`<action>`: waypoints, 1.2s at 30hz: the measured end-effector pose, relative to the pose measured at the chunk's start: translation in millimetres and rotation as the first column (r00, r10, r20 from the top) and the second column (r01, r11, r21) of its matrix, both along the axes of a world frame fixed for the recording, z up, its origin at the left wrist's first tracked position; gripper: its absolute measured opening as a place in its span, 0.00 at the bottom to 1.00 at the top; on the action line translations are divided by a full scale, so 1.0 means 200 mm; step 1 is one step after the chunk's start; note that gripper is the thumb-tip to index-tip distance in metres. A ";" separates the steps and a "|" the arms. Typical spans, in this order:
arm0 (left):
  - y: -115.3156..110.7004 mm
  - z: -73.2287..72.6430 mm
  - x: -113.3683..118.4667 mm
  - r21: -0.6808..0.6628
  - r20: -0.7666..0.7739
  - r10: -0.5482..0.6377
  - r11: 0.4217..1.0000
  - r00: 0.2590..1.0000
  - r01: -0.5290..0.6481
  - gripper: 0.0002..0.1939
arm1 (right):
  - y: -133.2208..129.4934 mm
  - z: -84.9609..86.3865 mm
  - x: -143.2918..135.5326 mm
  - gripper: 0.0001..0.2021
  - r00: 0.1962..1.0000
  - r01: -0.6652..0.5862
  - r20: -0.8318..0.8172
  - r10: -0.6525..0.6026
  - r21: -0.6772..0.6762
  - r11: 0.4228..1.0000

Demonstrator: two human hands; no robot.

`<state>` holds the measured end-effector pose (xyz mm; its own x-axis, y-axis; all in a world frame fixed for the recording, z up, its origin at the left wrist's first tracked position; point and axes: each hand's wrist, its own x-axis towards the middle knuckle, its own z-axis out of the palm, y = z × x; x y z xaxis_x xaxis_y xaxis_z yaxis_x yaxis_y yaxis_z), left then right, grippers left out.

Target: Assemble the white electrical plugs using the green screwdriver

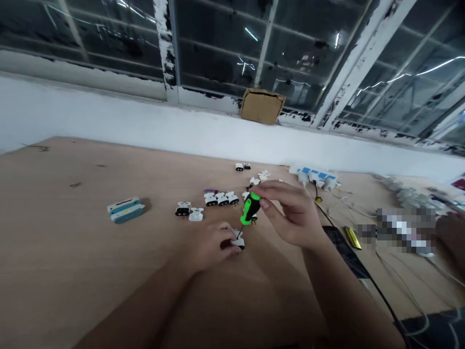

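Observation:
My left hand (212, 245) pinches a small white and black plug piece (239, 241) against the wooden table. In my right hand (290, 213) is a green and black screwdriver (250, 208), held by the top of its handle. The screwdriver leans a little, and its tip meets the white top of the plug piece. Just behind, three white and black plug pieces (222, 199) stand in a row. Left of them are another black and white piece (183, 209) and a white shell (196, 214).
A blue and white box (125, 210) lies on the left of the table (72, 242). At the right are a power strip (316, 177), a black phone-like device (345, 249), a yellow object (352, 238), cables and another person's hand (450, 235). Cardboard (262, 105) leans by the window.

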<state>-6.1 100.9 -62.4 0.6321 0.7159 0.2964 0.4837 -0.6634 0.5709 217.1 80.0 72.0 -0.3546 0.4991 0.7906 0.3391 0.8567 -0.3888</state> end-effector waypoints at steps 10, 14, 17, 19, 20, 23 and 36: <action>0.03 0.03 -0.06 0.082 -0.072 0.155 0.985 0.985 -0.149 0.05 | 0.14 -0.02 -0.18 0.11 0.988 -0.055 -0.143 0.058 0.019 0.998; 0.03 0.06 -0.06 0.057 -0.119 0.228 0.973 0.966 -0.222 0.07 | 0.17 -0.01 -0.17 0.12 0.990 -0.069 -0.119 0.071 0.020 0.997; 0.01 0.08 -0.05 -0.015 -0.145 0.282 0.958 0.948 -0.287 0.11 | 0.20 0.00 -0.14 0.15 0.987 -0.149 -0.070 0.145 -0.060 0.987; 0.00 0.10 -0.04 -0.056 -0.142 0.311 0.945 0.940 -0.321 0.16 | 0.22 0.01 -0.12 0.16 0.979 -0.205 -0.039 0.202 -0.111 0.972; 0.00 0.10 -0.04 -0.067 -0.137 0.324 0.940 0.936 -0.335 0.17 | 0.22 0.02 -0.11 0.16 0.975 -0.220 -0.028 0.218 -0.138 0.966; 0.00 0.09 -0.04 -0.064 -0.126 0.335 0.937 0.934 -0.345 0.16 | 0.24 0.04 -0.09 0.18 0.974 -0.221 0.002 0.225 -0.187 0.957; 0.00 0.03 -0.05 0.036 -0.062 0.322 0.947 0.945 -0.320 0.12 | 0.25 0.13 0.01 0.22 0.960 -0.205 0.133 0.248 -0.275 0.939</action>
<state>-15.9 100.8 -56.4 0.3888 0.8770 0.2822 0.7097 -0.4805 0.5152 219.3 129.7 98.7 -0.5949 0.5681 0.5687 0.2250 0.7969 -0.5607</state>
